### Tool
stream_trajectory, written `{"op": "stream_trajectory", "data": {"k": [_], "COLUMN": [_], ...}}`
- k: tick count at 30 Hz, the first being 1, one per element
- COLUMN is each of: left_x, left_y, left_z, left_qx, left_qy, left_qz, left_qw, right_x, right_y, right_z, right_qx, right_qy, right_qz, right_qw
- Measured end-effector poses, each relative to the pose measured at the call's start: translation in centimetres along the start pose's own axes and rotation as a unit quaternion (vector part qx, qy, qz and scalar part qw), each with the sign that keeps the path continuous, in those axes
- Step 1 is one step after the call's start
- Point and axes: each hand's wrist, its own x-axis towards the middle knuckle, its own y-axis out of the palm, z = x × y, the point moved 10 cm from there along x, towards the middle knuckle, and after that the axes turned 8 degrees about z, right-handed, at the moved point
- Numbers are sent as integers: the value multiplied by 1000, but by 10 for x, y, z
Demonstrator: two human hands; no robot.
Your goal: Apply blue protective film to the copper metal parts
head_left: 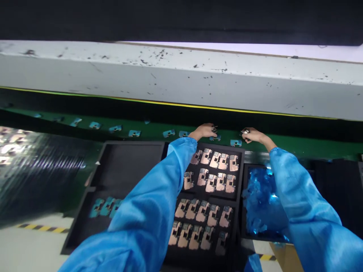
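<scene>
Over the green belt point(159, 133), left fingers point(212, 132) and right fingers point(247, 135) pinch small metal parts point(245, 132).

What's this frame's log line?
left hand holds small metal piece | right hand holds small metal piece | green belt: teal boards | tray: copper boards

The left hand point(202, 132) is pinching a small metal part point(214, 129) and the right hand point(253, 135) is pinching another small metal part point(245, 132), both just above teal circuit boards point(215, 138) lying on a green belt point(153, 133), near copper-faced boards point(214, 158) resting in rows in a black tray point(241, 170).
</scene>
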Motion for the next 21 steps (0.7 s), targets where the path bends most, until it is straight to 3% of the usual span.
{"op": "stream_trajectory", "data": {"k": [5,11,17,21], "left_x": [0,1,-20,-64], "left_y": [13,10,-17,-44], "left_z": [-8,-16,-23,-15], "left_qx": [103,113,19,-109], "left_qy": [5,11,23,31], "left_qz": [-1,-18,-97,-177], "left_qw": [995,993,995,978], "right_x": [16,23,11,-6], "right_y": [15,23,18,17], "right_z": [23,21,14,12], "right_qx": [-179,-286,-308,-307], "right_qy": [8,51,54,30], "right_qz": [19,43,7,-12], "right_qw": [984,956,950,951]}}
